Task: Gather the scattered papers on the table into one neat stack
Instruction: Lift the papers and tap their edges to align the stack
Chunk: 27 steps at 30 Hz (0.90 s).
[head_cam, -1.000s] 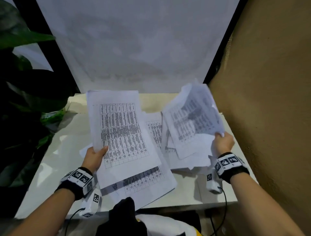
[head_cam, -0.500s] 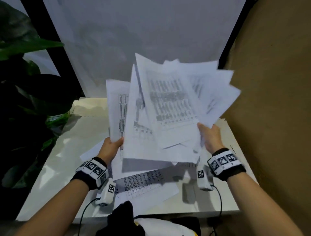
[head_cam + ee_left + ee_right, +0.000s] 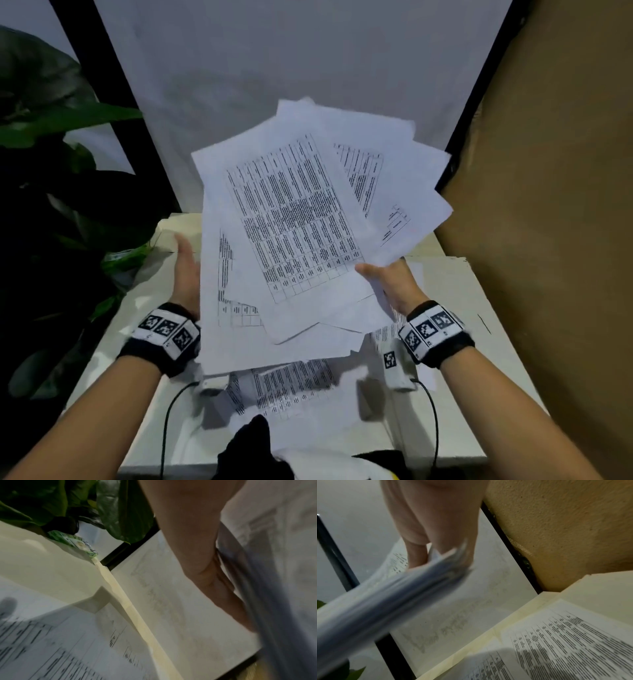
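Note:
A fanned bundle of printed papers (image 3: 294,222) is held up above the white table (image 3: 472,349). My right hand (image 3: 388,282) pinches its lower right edge, thumb on top; the right wrist view shows thumb and fingers clamped on the blurred papers (image 3: 436,566). With straight fingers, my left hand (image 3: 186,270) lies flat against the bundle's left edge; the left wrist view shows the same beside the papers (image 3: 274,574). More printed sheets (image 3: 291,387) lie on the table under the bundle, also seen as table sheets (image 3: 51,649) and table sheets (image 3: 565,642).
A leafy plant (image 3: 51,171) crowds the table's left side. A brown textured wall (image 3: 555,205) stands close on the right. A white backdrop sheet (image 3: 274,68) in a black frame hangs behind. Dark clothing (image 3: 246,445) sits at the near edge.
Both hands brought their separate sheets together into one raised bundle. My left hand went from gripping a sheet to lying flat against the bundle's left edge.

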Each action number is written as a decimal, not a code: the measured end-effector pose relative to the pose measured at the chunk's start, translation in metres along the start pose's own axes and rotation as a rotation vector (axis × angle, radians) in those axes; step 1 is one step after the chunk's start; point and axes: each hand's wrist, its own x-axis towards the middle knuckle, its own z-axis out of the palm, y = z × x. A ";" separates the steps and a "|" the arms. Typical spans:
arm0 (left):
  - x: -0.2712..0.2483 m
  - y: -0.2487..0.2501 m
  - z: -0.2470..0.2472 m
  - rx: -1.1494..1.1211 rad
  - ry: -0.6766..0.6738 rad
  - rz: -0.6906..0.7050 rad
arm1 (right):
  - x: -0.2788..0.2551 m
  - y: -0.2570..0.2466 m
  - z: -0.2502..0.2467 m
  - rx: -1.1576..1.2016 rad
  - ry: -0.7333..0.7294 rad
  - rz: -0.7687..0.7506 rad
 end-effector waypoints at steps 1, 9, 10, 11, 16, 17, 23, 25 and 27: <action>-0.001 0.004 0.006 0.083 -0.030 0.000 | 0.001 -0.001 0.001 0.009 -0.006 -0.031; 0.010 -0.001 0.032 0.313 0.114 0.054 | 0.017 -0.014 0.017 -0.122 -0.211 -0.007; 0.010 -0.002 0.037 0.329 0.134 0.063 | 0.020 -0.015 0.019 -0.115 -0.182 -0.028; 0.013 -0.004 0.038 0.314 0.181 0.073 | 0.021 -0.016 0.019 -0.093 -0.138 -0.052; 0.016 -0.001 0.030 0.531 0.253 0.141 | 0.024 -0.015 0.010 -0.089 -0.021 -0.092; 0.015 -0.002 0.028 0.568 0.250 0.128 | 0.024 -0.012 0.011 -0.114 -0.038 -0.089; 0.011 -0.021 0.025 0.543 0.180 0.064 | 0.017 0.022 0.015 -0.241 -0.107 0.029; 0.009 -0.027 0.029 0.565 0.180 0.086 | 0.015 0.028 0.016 -0.211 -0.059 0.069; 0.010 -0.032 0.028 0.610 0.187 0.110 | 0.016 0.030 0.016 -0.199 -0.012 0.087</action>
